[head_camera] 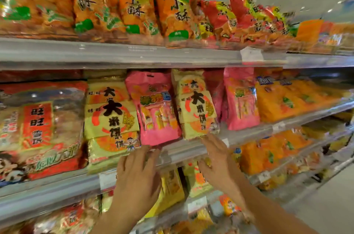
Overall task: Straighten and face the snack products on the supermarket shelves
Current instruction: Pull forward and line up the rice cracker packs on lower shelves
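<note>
- Both hands up at the front lip of the middle shelf (pixel 191 150), placed there presumably to square the bag bottoms against the rail.
- Left hand (pixel 137 180): fingers spread and nearly straight, tips at the rail just below the pink snack bag (pixel 155 107); gripping nothing, seemingly poised to push or steady, though actual contact with the bag not clear through the blur.
- Right hand (pixel 214 159): fingers extended and loosely fanned, tips touching or almost touching the lower edge of the narrower yellow rice-cracker bag (pixel 197 107); no pinch, nothing held.
- Pink snack bag leaning, top tipped left and bottom kicked right, wedged between the wide yellow rice-cracker bag (pixel 112 117) and the narrower one; likely the crooked item wanting correction.
- Narrower yellow rice-cracker bag tilted too, standing just beside a second pink bag (pixel 239 99), so facing here reads as unfinished.
- Large red-labelled rice-cracker pack (pixel 38 126) at far left, front forward, resting against the rail, apparently fine as it stands.
- Orange bags (pixel 287 99) to the right laid back in a sloping row.
- Top shelf: orange and green bags (pixel 134 4) upright and label-out, red bags (pixel 229 15) beyond.
- Open palms suited to nudging soft, crinkly packs rather than crushing contents; risk of a neighbour toppling if pushed unevenly.
</note>
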The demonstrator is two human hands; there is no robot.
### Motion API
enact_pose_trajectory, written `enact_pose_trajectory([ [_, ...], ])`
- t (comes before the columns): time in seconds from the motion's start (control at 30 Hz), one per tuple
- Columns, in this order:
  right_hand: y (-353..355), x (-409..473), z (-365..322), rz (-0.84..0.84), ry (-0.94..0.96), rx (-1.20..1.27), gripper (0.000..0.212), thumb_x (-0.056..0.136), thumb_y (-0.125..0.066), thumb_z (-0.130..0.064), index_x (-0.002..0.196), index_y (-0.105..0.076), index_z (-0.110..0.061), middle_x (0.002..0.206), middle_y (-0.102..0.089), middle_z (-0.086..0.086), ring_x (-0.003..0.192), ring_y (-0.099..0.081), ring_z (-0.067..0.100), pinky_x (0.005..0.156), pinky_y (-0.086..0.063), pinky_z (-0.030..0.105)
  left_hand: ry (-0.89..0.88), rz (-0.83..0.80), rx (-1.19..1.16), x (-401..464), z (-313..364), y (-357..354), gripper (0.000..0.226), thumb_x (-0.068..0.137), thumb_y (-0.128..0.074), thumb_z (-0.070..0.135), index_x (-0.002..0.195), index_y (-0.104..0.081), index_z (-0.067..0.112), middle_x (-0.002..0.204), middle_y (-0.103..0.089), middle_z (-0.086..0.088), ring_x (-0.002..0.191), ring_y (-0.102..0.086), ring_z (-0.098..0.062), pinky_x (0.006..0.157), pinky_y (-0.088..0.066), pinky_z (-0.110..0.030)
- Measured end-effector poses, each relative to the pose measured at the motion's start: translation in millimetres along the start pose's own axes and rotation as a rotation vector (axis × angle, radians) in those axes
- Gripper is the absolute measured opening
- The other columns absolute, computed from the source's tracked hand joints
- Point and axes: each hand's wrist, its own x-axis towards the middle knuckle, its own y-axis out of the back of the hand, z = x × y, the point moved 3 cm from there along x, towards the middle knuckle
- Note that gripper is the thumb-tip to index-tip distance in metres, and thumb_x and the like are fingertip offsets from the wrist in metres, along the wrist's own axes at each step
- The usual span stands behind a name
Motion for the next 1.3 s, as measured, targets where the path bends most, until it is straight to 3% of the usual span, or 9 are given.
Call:
enact_pose_trajectory([
  [0.17, -14, 10, 25, -0.001, 0.033, -0.094, 0.062, 0.095, -0.047, -0.043, 0.151, -0.025, -0.027, 0.161, 0.000, -0.010, 0.147, 0.002, 0.010, 0.114, -0.011, 0.024, 0.044, 0.085, 0.051, 0, -1, -6, 0.050, 0.076, -0.048, 0.029, 0.123, -0.062, 0.021, 0.113, -0.057, -0.007, 0.098, -0.051, -0.032, 0.080, -0.034, -0.044],
  [0.37, -14, 12, 32, 0.058, 0.069, -0.130, 0.048, 0.091, -0.054, -0.036, 0.137, -0.049, -0.024, 0.150, -0.026, -0.011, 0.138, -0.018, 0.010, 0.109, -0.016, 0.021, 0.110, 0.108, -0.127, 19, -3, 15, 0.041, 0.082, -0.047, 0.033, 0.116, -0.060, 0.015, 0.090, -0.057, -0.001, 0.072, -0.055, -0.025, 0.061, -0.041, -0.034],
  [0.53, 18, 32, 37, 0.184, 0.017, 0.107, 0.035, 0.088, -0.064, -0.025, 0.123, -0.058, -0.022, 0.133, -0.038, -0.018, 0.129, -0.033, 0.004, 0.098, -0.023, -0.001, 0.382, 0.065, -0.236, 58, -15, 21, 0.070, 0.088, -0.055, 0.055, 0.140, -0.029, 0.016, 0.128, -0.038, -0.007, 0.087, -0.058, -0.025, 0.055, -0.045, -0.031],
  [0.7, 31, 75, 50, 0.117, -0.246, 0.390, 0.062, 0.080, -0.070, -0.047, 0.134, -0.046, -0.027, 0.131, -0.052, -0.011, 0.122, -0.048, 0.011, 0.104, -0.044, 0.038, 0.523, -0.060, -0.114, 82, -17, 12, 0.099, 0.082, -0.047, 0.071, 0.151, -0.007, 0.013, 0.145, -0.027, -0.014, 0.111, -0.057, -0.035, 0.071, -0.049, -0.038],
  [0.8, 29, 93, 59, 0.098, -0.275, 0.517, 0.058, 0.074, -0.075, -0.052, 0.123, -0.051, -0.033, 0.108, -0.067, -0.023, 0.104, -0.061, 0.001, 0.085, -0.049, 0.023, 0.588, -0.107, -0.103, 93, -16, 8, 0.103, 0.080, -0.048, 0.074, 0.150, -0.011, 0.007, 0.144, -0.030, -0.017, 0.114, -0.056, -0.035, 0.076, -0.050, -0.040],
  [0.9, 24, 112, 69, 0.054, -0.337, 0.595, 0.061, 0.070, -0.079, -0.051, 0.120, -0.052, -0.029, 0.097, -0.071, -0.017, 0.095, -0.067, 0.009, 0.079, -0.052, 0.028, 0.661, -0.086, -0.129, 98, -13, 5, 0.093, 0.078, -0.056, 0.071, 0.139, -0.028, 0.006, 0.135, -0.040, -0.017, 0.109, -0.059, -0.035, 0.079, -0.051, -0.041],
  [1.07, 23, 125, 82, -0.082, -0.233, 0.511, 0.027, 0.074, -0.075, -0.053, 0.093, -0.063, -0.038, 0.088, -0.070, -0.022, 0.082, -0.064, -0.003, 0.061, -0.042, 0.016, 0.693, 0.037, -0.152, 96, -1, 2, 0.073, 0.076, -0.069, 0.060, 0.121, -0.043, 0.009, 0.111, -0.051, -0.009, 0.094, -0.058, -0.029, 0.072, -0.049, -0.036],
  [1.2, 24, 128, 87, -0.073, -0.136, 0.481, 0.028, 0.077, -0.073, -0.052, 0.095, -0.061, -0.034, 0.087, -0.069, -0.021, 0.077, -0.063, -0.006, 0.058, -0.041, 0.014, 0.686, 0.179, -0.216, 96, 14, 3, 0.053, 0.075, -0.075, 0.050, 0.104, -0.041, 0.023, 0.079, -0.053, 0.016, 0.067, -0.053, -0.005, 0.050, -0.038, -0.025],
  [1.3, 23, 131, 91, -0.070, -0.107, 0.429, 0.040, 0.076, -0.072, -0.055, 0.101, -0.061, -0.025, 0.091, -0.070, -0.013, 0.081, -0.065, 0.008, 0.065, -0.049, 0.025, 0.713, 0.245, -0.335, 96, 20, 11, 0.046, 0.079, -0.075, 0.038, 0.110, -0.045, 0.022, 0.082, -0.061, 0.015, 0.069, -0.060, -0.006, 0.056, -0.051, -0.032],
])
